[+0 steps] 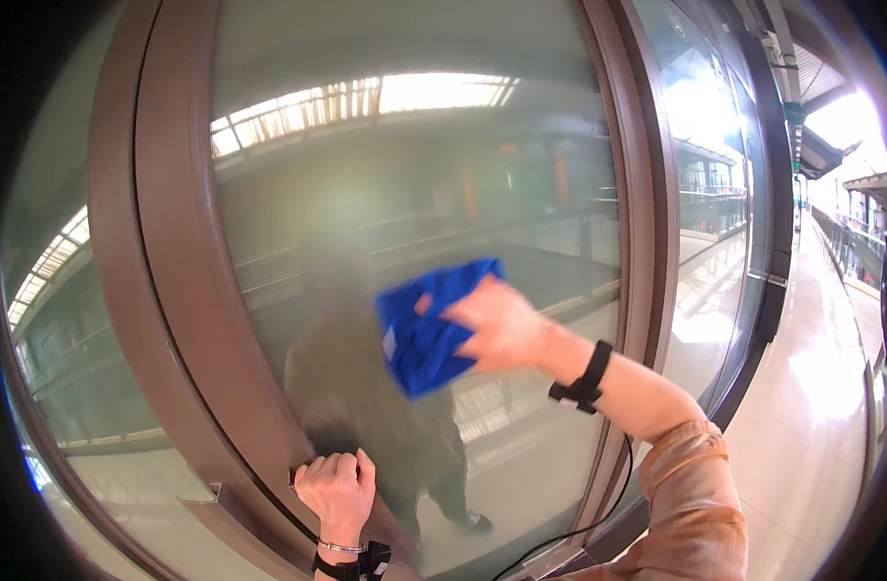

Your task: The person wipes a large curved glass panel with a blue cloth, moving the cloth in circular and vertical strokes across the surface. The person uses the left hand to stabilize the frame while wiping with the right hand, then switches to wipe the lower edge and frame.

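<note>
My right hand (pixel 505 323) holds a blue cloth (pixel 432 327) against the glass door panel (pixel 414 196), its fingers spread over the cloth. The hand is slightly blurred. A small white tag shows at the cloth's left edge. Lower down, my left hand (pixel 334 483) is curled around a handle on the brown door frame (pixel 178 218). Most of that handle is hidden under the fingers; a dark end (pixel 292 477) pokes out at the left. Black straps circle both wrists, and a bracelet (pixel 340 546) sits on the left one.
Another brown handle (pixel 233 519) projects from the neighbouring door leaf at the lower left. A black cable (pixel 589 526) hangs below my right arm. To the right, a bright tiled walkway (pixel 799 407) runs along a railing (pixel 843 236). A person's reflection shows in the glass.
</note>
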A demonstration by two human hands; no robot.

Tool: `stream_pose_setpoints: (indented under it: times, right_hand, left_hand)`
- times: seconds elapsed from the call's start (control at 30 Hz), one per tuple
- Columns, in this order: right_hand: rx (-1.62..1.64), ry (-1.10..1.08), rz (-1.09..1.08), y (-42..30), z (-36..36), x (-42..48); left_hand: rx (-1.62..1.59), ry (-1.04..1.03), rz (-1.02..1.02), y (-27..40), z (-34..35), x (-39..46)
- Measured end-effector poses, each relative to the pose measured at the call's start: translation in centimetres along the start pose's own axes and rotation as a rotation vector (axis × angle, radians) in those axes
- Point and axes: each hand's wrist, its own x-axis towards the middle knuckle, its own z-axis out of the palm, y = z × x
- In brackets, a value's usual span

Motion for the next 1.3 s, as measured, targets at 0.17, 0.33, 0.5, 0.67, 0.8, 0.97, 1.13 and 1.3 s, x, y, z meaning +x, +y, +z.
stream_pose_setpoints:
  times: [0.17, 0.33, 0.5, 0.67, 0.8, 0.97, 1.13, 1.3]
  right_hand:
    - [-0.247, 0.482, 0.918, 13.5, -5.1, -2.8]
    - [-0.496, 0.588, 1.133, 16.9, -5.8, -1.2]
    - [-0.094, 0.181, 0.235, -0.5, 1.5, 4.6]
    - [0.07, -0.093, -0.216, -4.8, 3.1, -0.3]
    - [-0.176, 0.181, 0.22, 4.1, -1.2, 2.5]
    - [-0.213, 0.544, 0.957, 13.0, -5.7, 2.8]
    - [-0.107, 0.176, 0.35, -1.6, 2.7, 1.3]
    - [0.166, -0.178, -0.226, -10.1, 5.6, -5.9]
  left_hand:
    - [0.025, 0.005, 0.004, -0.6, -0.2, -0.5]
    - [-0.039, 0.023, -0.012, 0.7, 0.6, 0.0]
    - [0.015, 0.001, -0.012, -0.6, -0.6, -0.4]
    - [-0.058, 0.037, -0.015, 0.2, 0.2, 0.2]
    - [0.014, 0.021, 0.009, -0.8, -0.6, -0.2]
    - [-0.016, 0.015, 0.014, 0.7, 0.4, 0.3]
    - [0.002, 0.006, -0.014, -0.3, -0.9, 0.3]
    - [-0.067, -0.019, -0.015, 0.8, -0.9, 1.3]
